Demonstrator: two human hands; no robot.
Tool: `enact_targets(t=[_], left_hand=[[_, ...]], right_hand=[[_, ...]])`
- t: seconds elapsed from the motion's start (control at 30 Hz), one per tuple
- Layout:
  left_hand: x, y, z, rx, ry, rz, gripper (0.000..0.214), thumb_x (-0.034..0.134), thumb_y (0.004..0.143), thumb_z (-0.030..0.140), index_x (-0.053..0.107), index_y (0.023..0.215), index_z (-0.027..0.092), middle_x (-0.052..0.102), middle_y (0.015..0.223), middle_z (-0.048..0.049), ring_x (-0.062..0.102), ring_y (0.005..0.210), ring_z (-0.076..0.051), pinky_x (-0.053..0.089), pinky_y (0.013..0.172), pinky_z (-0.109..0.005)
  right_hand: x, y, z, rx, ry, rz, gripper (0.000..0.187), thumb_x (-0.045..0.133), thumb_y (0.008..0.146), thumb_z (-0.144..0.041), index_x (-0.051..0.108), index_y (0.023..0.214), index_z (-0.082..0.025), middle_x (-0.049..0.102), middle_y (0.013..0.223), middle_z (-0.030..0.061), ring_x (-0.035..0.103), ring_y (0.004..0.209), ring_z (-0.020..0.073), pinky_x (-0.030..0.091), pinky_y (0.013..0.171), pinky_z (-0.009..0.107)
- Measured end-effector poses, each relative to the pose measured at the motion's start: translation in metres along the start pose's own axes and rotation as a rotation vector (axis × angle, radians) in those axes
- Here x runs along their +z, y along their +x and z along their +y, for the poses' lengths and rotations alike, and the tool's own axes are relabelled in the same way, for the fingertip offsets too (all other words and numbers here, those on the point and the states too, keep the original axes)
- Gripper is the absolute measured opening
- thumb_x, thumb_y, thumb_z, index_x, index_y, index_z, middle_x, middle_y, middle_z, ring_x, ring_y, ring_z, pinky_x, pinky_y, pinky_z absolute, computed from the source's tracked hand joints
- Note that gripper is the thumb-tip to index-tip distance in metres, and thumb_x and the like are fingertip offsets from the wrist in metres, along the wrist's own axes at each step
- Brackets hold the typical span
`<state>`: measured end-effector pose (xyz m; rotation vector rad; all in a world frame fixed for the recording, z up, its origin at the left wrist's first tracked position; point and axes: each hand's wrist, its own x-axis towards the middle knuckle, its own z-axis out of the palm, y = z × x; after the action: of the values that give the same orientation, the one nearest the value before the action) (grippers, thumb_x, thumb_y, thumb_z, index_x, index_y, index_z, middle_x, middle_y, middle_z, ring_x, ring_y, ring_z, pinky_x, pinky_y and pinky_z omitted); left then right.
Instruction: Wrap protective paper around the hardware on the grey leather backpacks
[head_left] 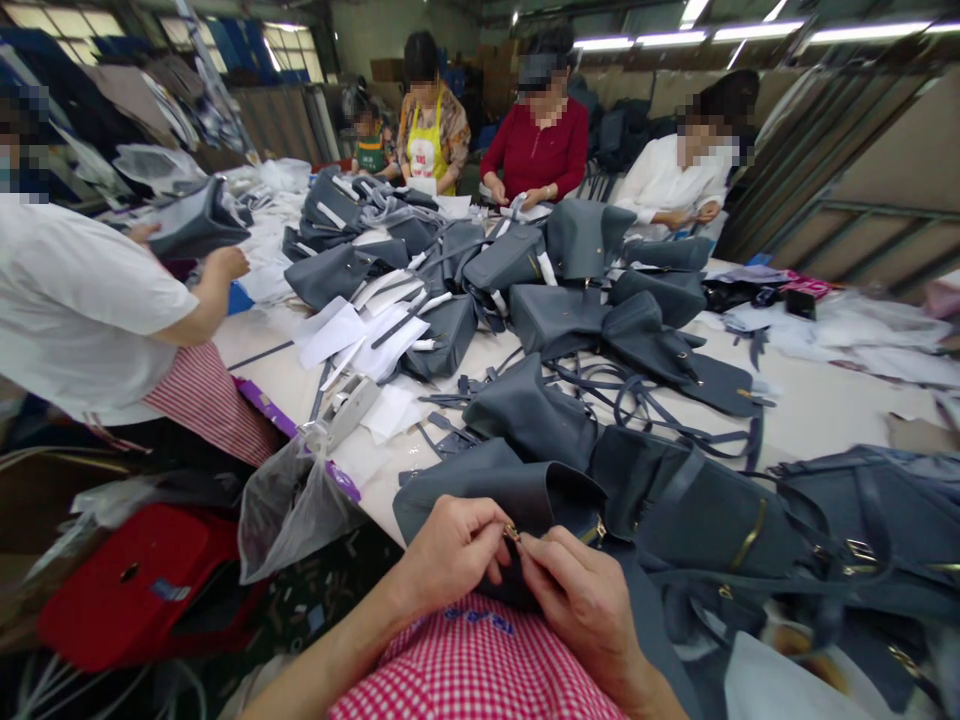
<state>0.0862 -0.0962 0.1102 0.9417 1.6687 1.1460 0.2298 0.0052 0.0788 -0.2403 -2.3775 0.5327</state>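
Observation:
Close in front of me, my left hand (456,545) pinches a small gold-coloured metal clasp (511,531) between thumb and fingers. My right hand (581,590) is closed at the clasp's other side, fingertips pressed together; any strap inside that grip is hidden. Just behind both hands lies a dark grey-blue handbag (472,487), its mouth open towards the right. A gold zip end (596,530) shows on the bag edge to the right of my fingers. My checked red-and-white apron (480,665) is directly below the hands.
More grey bags (559,315) and loose straps (637,400) cover the white table (799,420). White paper sheets (330,335) lie left of the pile. A red stool (142,590) stands lower left, beside a hanging plastic bag (289,505). Several co-workers stand around the table.

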Motion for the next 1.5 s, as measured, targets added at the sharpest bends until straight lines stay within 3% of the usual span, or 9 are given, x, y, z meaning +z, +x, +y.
enact_targets(t=[0.2, 0.37, 0.57, 0.8, 1.03, 1.2, 1.33, 1.4, 1.5], left_hand=[[0.006, 0.0, -0.005, -0.051, -0.077, 0.03, 0.02, 0.046, 0.08, 0.019, 0.065, 0.08, 0.013, 0.066, 0.064, -0.002, 0.063, 0.05, -0.011, 0.046, 0.048, -0.018], [0.003, 0.0, -0.002, -0.04, 0.046, 0.053, 0.02, 0.05, 0.082, 0.023, 0.065, 0.075, 0.013, 0.067, 0.064, -0.0026, 0.063, 0.051, -0.012, 0.045, 0.048, -0.017], [0.004, 0.001, -0.001, -0.004, 0.057, 0.04, 0.02, 0.045, 0.083, 0.019, 0.061, 0.073, 0.014, 0.065, 0.06, -0.0008, 0.062, 0.047, -0.009, 0.043, 0.045, -0.015], [0.008, 0.002, -0.008, -0.14, -0.247, 0.013, 0.022, 0.045, 0.083, 0.032, 0.057, 0.079, 0.015, 0.065, 0.064, -0.0027, 0.059, 0.045, -0.011, 0.034, 0.033, -0.015], [0.004, 0.001, -0.004, -0.166, -0.061, 0.06, 0.014, 0.048, 0.077, 0.025, 0.054, 0.067, 0.016, 0.063, 0.056, 0.0005, 0.052, 0.04, -0.008, 0.035, 0.039, -0.017], [0.003, 0.007, -0.004, -0.075, 0.07, 0.126, 0.011, 0.049, 0.07, 0.019, 0.053, 0.061, 0.017, 0.054, 0.05, 0.0038, 0.049, 0.046, -0.009, 0.03, 0.043, -0.018], [0.013, 0.015, -0.01, -0.222, -0.327, 0.106, 0.009, 0.051, 0.065, 0.026, 0.051, 0.061, 0.018, 0.043, 0.04, 0.0081, 0.032, 0.034, -0.005, 0.021, 0.038, -0.018], [0.02, 0.017, -0.014, -0.324, -0.569, 0.071, 0.009, 0.053, 0.062, 0.027, 0.05, 0.061, 0.019, 0.039, 0.036, 0.0101, 0.024, 0.03, -0.004, 0.015, 0.036, -0.019], [0.029, 0.017, -0.021, -0.333, -0.701, 0.08, 0.009, 0.057, 0.059, 0.025, 0.05, 0.061, 0.018, 0.038, 0.036, 0.0106, 0.023, 0.029, -0.003, 0.012, 0.036, -0.018]], right_hand=[[0.002, -0.002, 0.001, 0.078, 0.094, 0.007, 0.017, 0.051, 0.093, -0.017, 0.064, 0.082, -0.017, 0.057, 0.061, -0.0004, 0.054, 0.049, 0.0084, 0.038, 0.048, 0.021], [0.0, 0.0, 0.001, 0.025, 0.052, 0.008, 0.019, 0.05, 0.093, -0.017, 0.065, 0.081, -0.017, 0.057, 0.059, -0.0006, 0.054, 0.048, 0.0087, 0.038, 0.048, 0.021], [-0.001, -0.001, 0.0, 0.066, 0.067, 0.007, 0.02, 0.05, 0.094, -0.019, 0.065, 0.08, -0.018, 0.058, 0.059, -0.001, 0.054, 0.048, 0.0084, 0.039, 0.047, 0.021], [0.003, -0.006, 0.001, 0.057, 0.041, 0.015, 0.018, 0.051, 0.093, -0.017, 0.065, 0.082, -0.017, 0.058, 0.06, -0.0008, 0.052, 0.048, 0.0084, 0.039, 0.049, 0.021], [-0.002, 0.0, 0.0, -0.117, -0.135, -0.007, 0.024, 0.046, 0.095, -0.017, 0.066, 0.082, -0.015, 0.055, 0.055, -0.0009, 0.05, 0.047, 0.0094, 0.034, 0.047, 0.025], [-0.004, 0.002, -0.001, -0.172, -0.197, -0.007, 0.026, 0.048, 0.094, -0.014, 0.065, 0.074, -0.016, 0.049, 0.051, -0.0016, 0.045, 0.045, 0.0108, 0.031, 0.045, 0.027], [0.001, 0.001, 0.0, -0.065, -0.121, 0.058, 0.021, 0.048, 0.094, -0.015, 0.063, 0.078, -0.017, 0.054, 0.055, -0.0017, 0.05, 0.046, 0.0098, 0.037, 0.047, 0.023], [0.004, -0.001, 0.0, 0.066, -0.016, 0.088, 0.022, 0.049, 0.094, -0.019, 0.061, 0.075, -0.019, 0.054, 0.055, -0.0027, 0.052, 0.045, 0.009, 0.04, 0.047, 0.021], [0.005, -0.003, 0.0, 0.304, 0.177, 0.069, 0.021, 0.051, 0.093, -0.025, 0.062, 0.076, -0.02, 0.061, 0.059, -0.0016, 0.058, 0.049, 0.0101, 0.046, 0.049, 0.019]])
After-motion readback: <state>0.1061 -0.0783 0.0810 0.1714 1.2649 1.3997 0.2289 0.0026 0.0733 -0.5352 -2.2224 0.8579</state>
